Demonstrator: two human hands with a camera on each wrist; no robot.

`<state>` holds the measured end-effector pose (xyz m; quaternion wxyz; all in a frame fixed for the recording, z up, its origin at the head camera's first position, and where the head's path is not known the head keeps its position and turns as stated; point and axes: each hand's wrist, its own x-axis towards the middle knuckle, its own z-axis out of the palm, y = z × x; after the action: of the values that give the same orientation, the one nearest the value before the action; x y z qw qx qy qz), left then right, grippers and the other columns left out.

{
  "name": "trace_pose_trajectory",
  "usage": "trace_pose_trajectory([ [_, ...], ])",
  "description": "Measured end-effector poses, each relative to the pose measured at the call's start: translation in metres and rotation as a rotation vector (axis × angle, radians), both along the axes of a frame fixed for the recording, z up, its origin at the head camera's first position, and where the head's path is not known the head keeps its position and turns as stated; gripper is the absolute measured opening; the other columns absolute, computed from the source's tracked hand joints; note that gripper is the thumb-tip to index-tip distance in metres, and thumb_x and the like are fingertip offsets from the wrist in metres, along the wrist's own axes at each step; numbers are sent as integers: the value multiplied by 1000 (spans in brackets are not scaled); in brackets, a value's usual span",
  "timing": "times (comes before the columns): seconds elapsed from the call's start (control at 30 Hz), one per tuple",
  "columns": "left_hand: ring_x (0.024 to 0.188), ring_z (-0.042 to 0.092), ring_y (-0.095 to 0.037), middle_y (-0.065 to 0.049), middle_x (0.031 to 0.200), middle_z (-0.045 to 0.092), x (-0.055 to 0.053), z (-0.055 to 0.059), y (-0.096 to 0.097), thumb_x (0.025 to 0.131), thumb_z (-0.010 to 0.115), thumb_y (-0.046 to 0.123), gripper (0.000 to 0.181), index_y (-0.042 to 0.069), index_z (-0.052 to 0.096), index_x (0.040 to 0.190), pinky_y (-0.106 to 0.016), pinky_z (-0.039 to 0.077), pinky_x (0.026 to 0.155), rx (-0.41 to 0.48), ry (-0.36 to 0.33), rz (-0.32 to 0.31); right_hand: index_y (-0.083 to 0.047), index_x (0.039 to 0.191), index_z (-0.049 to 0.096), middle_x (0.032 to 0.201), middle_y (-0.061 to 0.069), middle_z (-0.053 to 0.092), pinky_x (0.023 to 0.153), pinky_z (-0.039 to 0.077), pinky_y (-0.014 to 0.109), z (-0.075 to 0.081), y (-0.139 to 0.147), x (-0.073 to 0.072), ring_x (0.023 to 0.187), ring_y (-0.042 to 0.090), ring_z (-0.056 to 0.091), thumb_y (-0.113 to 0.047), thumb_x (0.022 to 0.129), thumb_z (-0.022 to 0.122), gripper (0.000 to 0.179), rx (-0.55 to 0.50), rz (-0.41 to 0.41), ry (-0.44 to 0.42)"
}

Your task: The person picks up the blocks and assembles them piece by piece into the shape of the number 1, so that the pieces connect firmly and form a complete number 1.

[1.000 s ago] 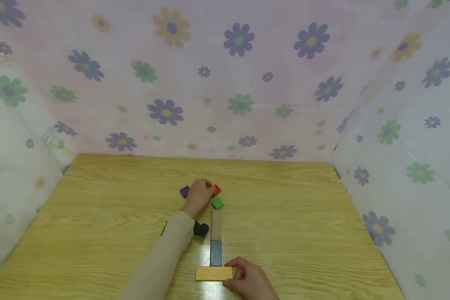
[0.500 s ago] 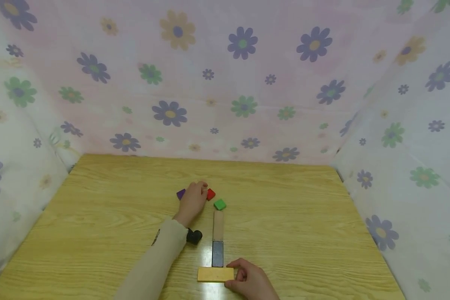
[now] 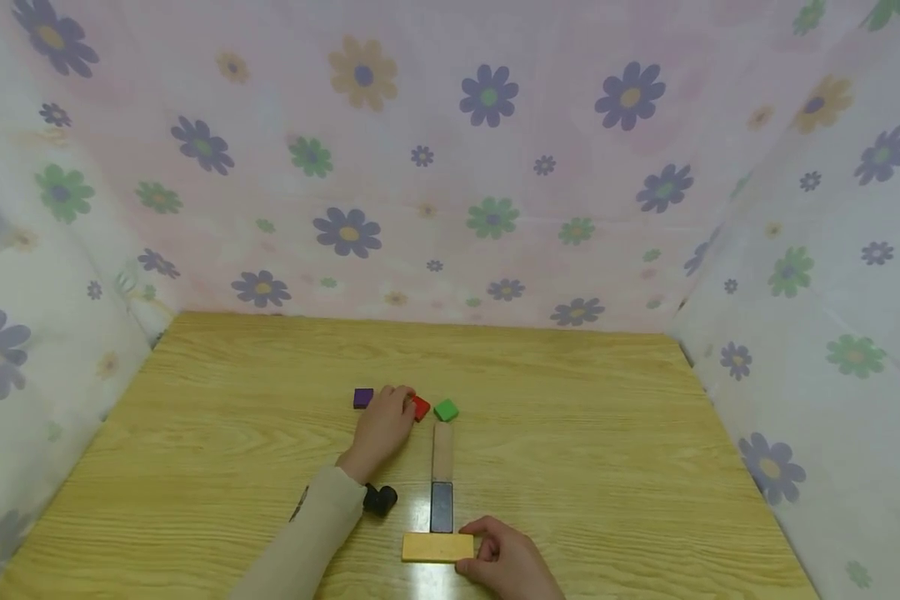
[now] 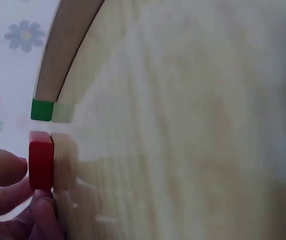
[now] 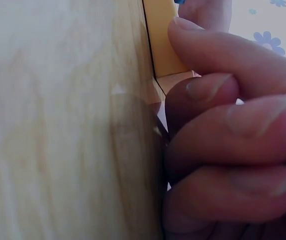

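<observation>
In the head view, my left hand (image 3: 382, 425) pinches a red block (image 3: 420, 407) at the far end of a row of blocks. The left wrist view shows the thumb and fingertips against the red block (image 4: 41, 162), low over the wood. A green block (image 3: 446, 410) lies just right of it, and a purple block (image 3: 363, 398) sits left of the hand, partly covered. My right hand (image 3: 508, 557) grips the right end of a yellow oblong block (image 3: 438, 547) between thumb and index finger; its other fingers are curled beside the block (image 5: 163, 40).
Between yellow and green stand a dark block (image 3: 442, 507) and a plain wooden block (image 3: 442, 450), end to end. A black device (image 3: 381, 500) shows at the left wrist. Flowered cloth (image 3: 495, 217) walls in the wooden table (image 3: 585, 433) at back and sides.
The left hand has drawn the red block toward me and left, from behind the green block to beside it. The purple block has turned straighter and shifted left. The right hand stays on the yellow block.
</observation>
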<state>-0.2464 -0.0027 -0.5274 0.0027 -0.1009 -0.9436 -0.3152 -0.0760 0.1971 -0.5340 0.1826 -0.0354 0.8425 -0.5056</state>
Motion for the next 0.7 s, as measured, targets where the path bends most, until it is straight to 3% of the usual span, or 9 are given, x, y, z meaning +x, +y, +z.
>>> trace_pose_trajectory([
  [0.23,89,51,-22,-9,101,52,5,1,4,83,60,35,40,4,56,109,-36,43,73,-8,-36,24,-14,104,61,59,-5,50,43,33,21,3,-1,1,44,5,39,-32,73,72,38,-19,-8,-2],
  [0.43,86,49,-19,-8,98,52,6,-2,3,81,62,31,33,7,58,103,-33,43,71,-19,-32,28,-13,105,61,59,-5,49,43,32,21,2,-2,2,45,4,39,-32,73,72,39,-13,-7,2],
  [0.7,83,47,-17,-5,95,51,7,-5,0,80,63,30,31,9,58,102,-32,41,69,19,-11,-21,-15,104,61,59,-6,50,42,33,21,-2,-1,2,44,5,40,-34,73,71,38,-9,-12,6],
])
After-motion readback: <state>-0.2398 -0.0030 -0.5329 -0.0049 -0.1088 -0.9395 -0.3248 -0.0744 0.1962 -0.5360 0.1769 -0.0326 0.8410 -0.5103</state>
